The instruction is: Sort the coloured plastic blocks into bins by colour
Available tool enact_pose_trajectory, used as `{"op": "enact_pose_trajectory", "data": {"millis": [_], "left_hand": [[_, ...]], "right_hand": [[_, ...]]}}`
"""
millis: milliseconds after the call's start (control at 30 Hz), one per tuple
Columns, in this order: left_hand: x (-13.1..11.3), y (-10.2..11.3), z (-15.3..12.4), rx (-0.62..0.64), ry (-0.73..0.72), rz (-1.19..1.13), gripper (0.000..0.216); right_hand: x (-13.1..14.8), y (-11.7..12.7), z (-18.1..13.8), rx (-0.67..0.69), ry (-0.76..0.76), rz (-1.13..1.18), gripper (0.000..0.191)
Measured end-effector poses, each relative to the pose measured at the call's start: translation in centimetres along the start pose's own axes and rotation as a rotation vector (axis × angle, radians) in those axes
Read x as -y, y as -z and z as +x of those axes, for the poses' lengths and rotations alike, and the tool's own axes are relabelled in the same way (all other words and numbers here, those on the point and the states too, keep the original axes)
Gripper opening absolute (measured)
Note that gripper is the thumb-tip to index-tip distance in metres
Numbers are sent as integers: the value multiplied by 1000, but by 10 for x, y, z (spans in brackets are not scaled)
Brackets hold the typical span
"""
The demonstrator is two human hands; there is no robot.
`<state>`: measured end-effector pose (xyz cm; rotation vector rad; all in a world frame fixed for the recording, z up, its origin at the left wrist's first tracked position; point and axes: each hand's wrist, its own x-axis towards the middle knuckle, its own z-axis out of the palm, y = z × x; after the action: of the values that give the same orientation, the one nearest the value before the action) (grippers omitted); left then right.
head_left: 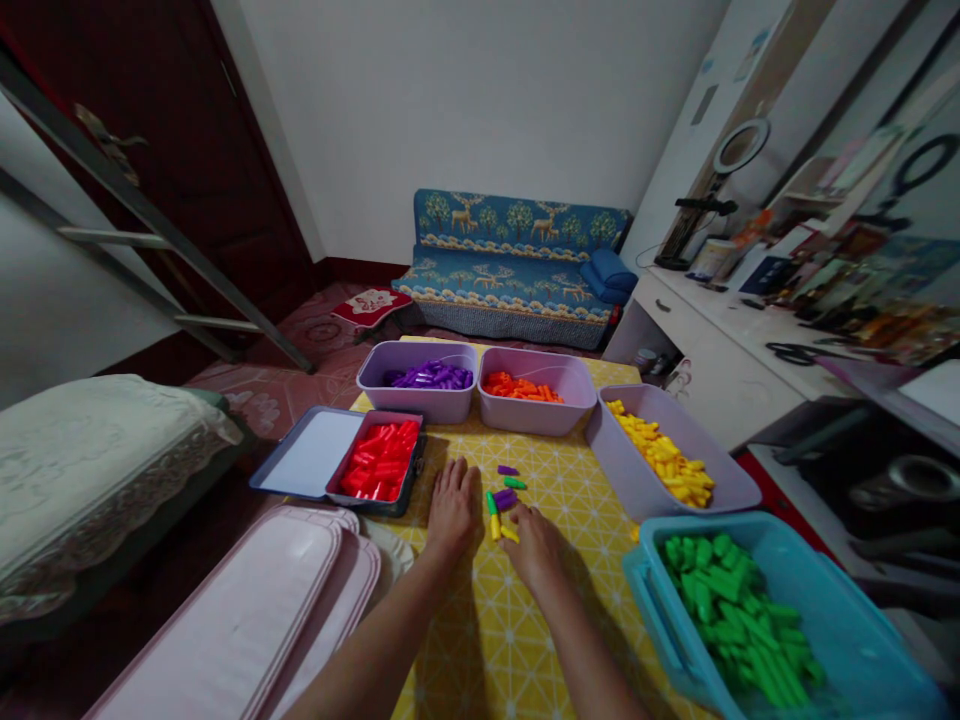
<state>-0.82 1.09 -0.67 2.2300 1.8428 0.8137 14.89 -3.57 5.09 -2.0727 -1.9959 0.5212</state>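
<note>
My left hand [451,508] lies flat on the yellow patterned tabletop, fingers stretched out and holding nothing. Opposite it, my right hand [535,545] is curled, with a small yellow plastic piece [509,534] between thumb and forefinger; how firmly it is gripped is hard to see. Between the hands, a green piece [491,502] and another yellow piece [495,527] lie end to end. A purple piece [505,498] is close to my right fingertips. Farther off lie a second green piece [514,483] and a small purple piece [508,470].
Tubs with purple pieces [431,376], orange pieces [521,387] and yellow pieces [664,452] line the far and right sides. Green pieces fill part of a turquoise tub [649,600]. Red pieces [382,458] sit in an open case at left, behind stacked pink lids [247,610].
</note>
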Motion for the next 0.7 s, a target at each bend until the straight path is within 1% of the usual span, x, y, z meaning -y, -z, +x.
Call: {"op": "enact_pose_trajectory", "data": {"millis": [67, 167, 233, 267, 333, 400, 467, 533, 600, 700], "left_hand": [[1, 0, 0, -12, -10, -60, 41], [3, 2, 0, -18, 0, -149, 42], [2, 6, -1, -6, 7, -173, 42], [0, 8, -1, 4, 5, -172, 41], [-3, 13, -1, 19, -9, -158, 41], [-6, 16, -1, 25, -21, -140, 42], [-7, 17, -1, 23, -24, -126, 43], [-8, 17, -1, 27, -20, -120, 44], [-7, 17, -1, 37, -15, -121, 43], [-7, 18, 0, 44, -3, -141, 37]], "right_hand": [[4, -10, 8, -77, 47, 101, 30], [6, -21, 19, -159, 115, 321, 32], [-1, -21, 25, -226, 159, 411, 30], [-7, -19, 28, -280, 178, 410, 28], [-22, -13, 34, -394, 187, 316, 29], [-39, -9, 40, -440, 166, 159, 35], [-52, -9, 44, -403, 126, 6, 41], [-59, -13, 44, -343, 92, -121, 45], [-60, -17, 43, -315, 67, -214, 48], [-55, -20, 38, -321, 64, -283, 50]]}}
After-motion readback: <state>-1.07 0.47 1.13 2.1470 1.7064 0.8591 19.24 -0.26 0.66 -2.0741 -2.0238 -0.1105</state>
